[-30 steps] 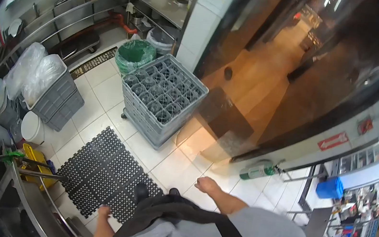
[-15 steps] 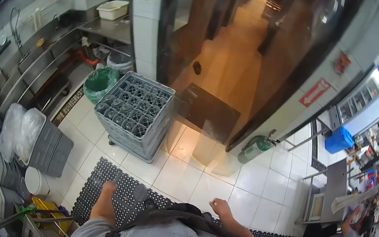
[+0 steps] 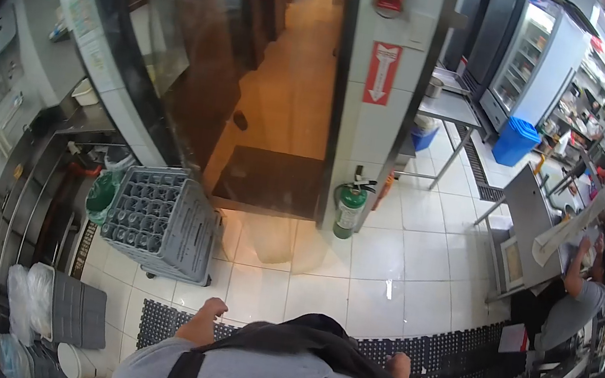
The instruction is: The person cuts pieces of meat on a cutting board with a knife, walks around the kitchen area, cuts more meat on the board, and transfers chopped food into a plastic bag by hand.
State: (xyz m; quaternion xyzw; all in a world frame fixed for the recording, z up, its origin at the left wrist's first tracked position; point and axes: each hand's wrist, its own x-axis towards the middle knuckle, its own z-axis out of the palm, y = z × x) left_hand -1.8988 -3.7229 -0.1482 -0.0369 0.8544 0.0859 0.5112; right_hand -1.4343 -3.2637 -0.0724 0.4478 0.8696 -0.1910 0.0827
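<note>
My left hand (image 3: 212, 308) hangs in front of the left side of my body, over the near edge of the black rubber mat (image 3: 159, 316). It looks empty, with the fingers loosely bent and slightly apart. My right hand (image 3: 399, 366) is low at my other side, above the mat's right part. Its fingers are too small and blurred to make out, and no object shows in it. Nearest to my left hand is a wheeled stack of grey racks (image 3: 185, 227) with glasses in the top one, well out of touch.
An open doorway with a dark floor mat (image 3: 269, 180) lies ahead. A green fire extinguisher (image 3: 348, 209) stands beside its right frame. Grey bins (image 3: 80, 312) are at the left. A metal table (image 3: 534, 221) and a co-worker (image 3: 571, 312) are at the right, near a blue bin (image 3: 515, 143).
The view has turned right, so the rack stack and doorway sit further left and more of the kitchen shows. My left hand appears higher than at first; my right hand appears lower.
</note>
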